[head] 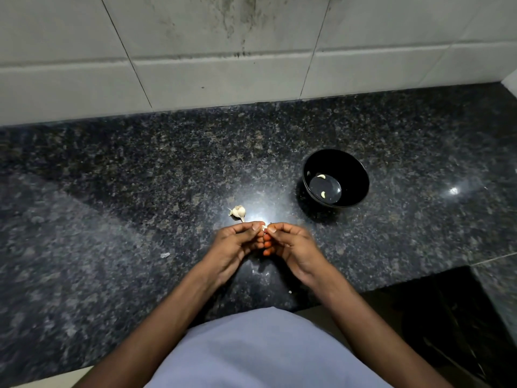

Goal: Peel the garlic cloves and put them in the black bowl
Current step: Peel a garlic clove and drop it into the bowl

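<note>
Garlic clove point(264, 227) mostly hidden btwn fingertips point(256, 227); peel state unclear.

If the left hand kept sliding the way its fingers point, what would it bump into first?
Probably the right hand: the left hand points at it, with only the garlic clove pinched between them.

**Polished stone, glossy bowl, papery garlic**

The worktop point(140, 191) looks like polished speckled granite, dark and glossy, throwing back bright spots of light; the wall tiles point(209, 65) at 12 o'clock are pale, smooth and matt-looking, smudged with dark stains; the black bowl point(355, 175) at 2 o'clock has a smooth, shiny finish; the garlic head point(238, 211) wears dry, papery white skin; the shirt point(260, 354) is soft pale cloth.
</note>
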